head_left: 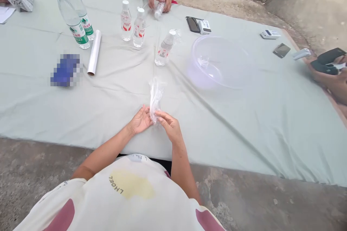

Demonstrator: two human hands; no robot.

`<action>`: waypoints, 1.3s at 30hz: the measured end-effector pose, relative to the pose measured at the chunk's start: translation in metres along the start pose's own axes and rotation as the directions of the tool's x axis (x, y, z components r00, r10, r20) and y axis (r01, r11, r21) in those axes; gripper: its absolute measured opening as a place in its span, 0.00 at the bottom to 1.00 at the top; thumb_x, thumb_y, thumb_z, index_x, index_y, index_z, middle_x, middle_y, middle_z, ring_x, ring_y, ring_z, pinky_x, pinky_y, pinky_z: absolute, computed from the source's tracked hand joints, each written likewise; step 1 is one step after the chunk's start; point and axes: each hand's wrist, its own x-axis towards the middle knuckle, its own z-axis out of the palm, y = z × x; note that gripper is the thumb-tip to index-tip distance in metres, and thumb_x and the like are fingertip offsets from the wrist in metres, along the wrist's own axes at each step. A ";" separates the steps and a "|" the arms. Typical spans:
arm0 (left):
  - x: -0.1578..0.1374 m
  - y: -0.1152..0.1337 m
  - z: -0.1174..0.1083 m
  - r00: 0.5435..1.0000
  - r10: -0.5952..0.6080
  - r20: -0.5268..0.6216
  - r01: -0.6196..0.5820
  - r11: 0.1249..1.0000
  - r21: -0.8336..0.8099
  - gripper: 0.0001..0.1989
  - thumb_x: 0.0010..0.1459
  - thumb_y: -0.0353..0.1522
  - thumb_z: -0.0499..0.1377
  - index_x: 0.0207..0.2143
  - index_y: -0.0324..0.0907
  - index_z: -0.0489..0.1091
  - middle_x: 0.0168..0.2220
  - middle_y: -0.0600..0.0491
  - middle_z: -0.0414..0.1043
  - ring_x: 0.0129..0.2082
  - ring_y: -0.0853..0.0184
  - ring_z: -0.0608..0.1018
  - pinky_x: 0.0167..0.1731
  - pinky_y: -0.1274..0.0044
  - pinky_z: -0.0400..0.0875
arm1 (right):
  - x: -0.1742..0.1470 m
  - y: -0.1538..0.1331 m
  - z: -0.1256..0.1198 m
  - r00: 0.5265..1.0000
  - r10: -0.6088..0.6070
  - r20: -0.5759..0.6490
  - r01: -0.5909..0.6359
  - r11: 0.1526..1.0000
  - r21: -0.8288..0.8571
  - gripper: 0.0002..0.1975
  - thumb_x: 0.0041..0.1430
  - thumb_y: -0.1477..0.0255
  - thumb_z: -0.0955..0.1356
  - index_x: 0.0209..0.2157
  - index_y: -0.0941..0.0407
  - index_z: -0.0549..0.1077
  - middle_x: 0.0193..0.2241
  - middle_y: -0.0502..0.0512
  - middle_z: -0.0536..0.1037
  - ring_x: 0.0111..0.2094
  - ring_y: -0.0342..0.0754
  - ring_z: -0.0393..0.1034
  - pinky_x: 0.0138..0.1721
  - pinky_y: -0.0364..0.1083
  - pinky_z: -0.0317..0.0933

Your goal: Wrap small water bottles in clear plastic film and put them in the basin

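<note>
Near the front edge of the table, both my hands are at a bunched strip of clear plastic film point(155, 97), gathered lengthwise and pointing away from me. My left hand point(141, 120) is palm up, its fingers curled at the film's near end and partly hidden by it. From the other side my right hand point(170, 125) pinches the same end between thumb and fingers. Beyond the film a small water bottle point(163, 51) stands with loose clear plastic at its cap. To its right is a translucent plastic basin point(193, 61) with a crumpled clear piece inside.
A film roll point(94, 52) lies left, beside two green-capped bottles point(78, 33). Two small white-capped bottles point(139, 29) stand farther back. Across the table point(116, 90), a person's hands point(166, 1) hold a plastic-wrapped bottle point(159, 9). Phones and small white devices point(205, 27) lie right.
</note>
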 end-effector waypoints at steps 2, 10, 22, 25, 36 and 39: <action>-0.006 0.002 0.004 0.994 0.073 -0.078 -0.069 0.997 0.047 0.15 0.58 0.41 0.65 0.41 0.40 0.73 0.42 0.46 0.79 0.47 0.60 0.80 0.49 0.70 0.73 | -0.017 0.004 0.001 0.997 0.040 0.062 -0.039 0.999 -0.014 0.16 0.60 0.60 0.69 0.47 0.48 0.80 0.53 0.54 0.77 0.59 0.53 0.68 0.59 0.54 0.63; -0.040 0.017 0.023 0.977 0.138 -0.161 -0.076 0.936 0.342 0.11 0.54 0.36 0.68 0.37 0.40 0.74 0.37 0.50 0.79 0.37 0.64 0.81 0.37 0.74 0.74 | -0.040 -0.003 -0.035 0.970 0.217 -0.106 -0.214 0.976 0.036 0.17 0.59 0.53 0.69 0.41 0.50 0.79 0.44 0.55 0.80 0.45 0.51 0.76 0.51 0.53 0.67; -0.069 0.016 0.035 0.966 0.214 -0.148 -0.050 0.709 0.703 0.15 0.55 0.41 0.64 0.41 0.42 0.78 0.39 0.50 0.79 0.42 0.61 0.79 0.39 0.73 0.73 | -0.018 -0.002 0.021 0.961 0.258 -0.096 -0.175 0.843 0.509 0.14 0.46 0.60 0.77 0.31 0.51 0.76 0.30 0.47 0.78 0.32 0.43 0.70 0.39 0.45 0.67; -0.071 0.022 0.029 0.934 0.272 -0.233 -0.059 0.759 0.649 0.13 0.54 0.40 0.64 0.39 0.43 0.78 0.38 0.50 0.78 0.42 0.62 0.79 0.40 0.72 0.74 | -0.019 0.000 0.015 0.940 0.321 -0.118 -0.199 0.794 0.575 0.16 0.44 0.60 0.77 0.31 0.52 0.73 0.31 0.48 0.77 0.32 0.43 0.71 0.34 0.44 0.66; -0.067 0.037 0.019 0.666 0.609 -0.431 -0.135 0.667 0.733 0.09 0.53 0.31 0.61 0.38 0.43 0.68 0.36 0.54 0.71 0.32 0.71 0.74 0.30 0.79 0.69 | -0.020 0.007 0.008 0.904 0.395 -0.167 -0.273 0.829 0.487 0.17 0.43 0.59 0.76 0.31 0.53 0.71 0.28 0.47 0.74 0.28 0.42 0.68 0.32 0.44 0.64; -0.068 0.035 0.029 0.659 0.704 -0.264 -0.109 0.437 0.893 0.05 0.56 0.34 0.60 0.34 0.44 0.67 0.32 0.56 0.69 0.28 0.72 0.72 0.29 0.79 0.66 | -0.020 0.004 0.013 0.920 0.373 -0.121 -0.287 0.850 0.441 0.16 0.44 0.61 0.76 0.33 0.53 0.72 0.28 0.47 0.74 0.29 0.41 0.68 0.32 0.43 0.63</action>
